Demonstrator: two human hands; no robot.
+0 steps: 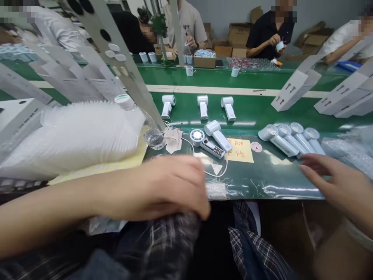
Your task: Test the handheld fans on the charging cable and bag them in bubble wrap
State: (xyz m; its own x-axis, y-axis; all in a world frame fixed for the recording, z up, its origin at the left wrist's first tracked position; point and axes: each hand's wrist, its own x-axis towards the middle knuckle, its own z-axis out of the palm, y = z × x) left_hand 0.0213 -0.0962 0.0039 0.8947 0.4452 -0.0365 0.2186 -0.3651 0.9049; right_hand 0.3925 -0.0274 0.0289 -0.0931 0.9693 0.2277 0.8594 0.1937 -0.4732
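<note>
Left hand [171, 186]: lower centre of frame, at the near edge of the bench [262, 182]. Fingers curled downward over a piece of clear plastic film [215, 190] at the bench edge, above plaid fabric [163, 245]; blurred, so cannot tell whether the film is actually pinched.

Right hand [338, 186]: lower right, fingers spread and flat, holding nothing. Fingertips just below a row of four white handheld fans [291, 138] lying side by side, not touching them.

Centre of frame: one fan [217, 134] lying tilted beside a round white part [197, 137] and a small grey unit with a cable. A yellow note [240, 150] with red writing lies just right of these.

Middle strip of green belt [250, 112]: three fans apart in a row.

Left of frame: stack of clear plastic trays [75, 136], with a clear bottle [140, 120] against it.

Upper frame: other people at work across the belt, with cardboard boxes.
</note>
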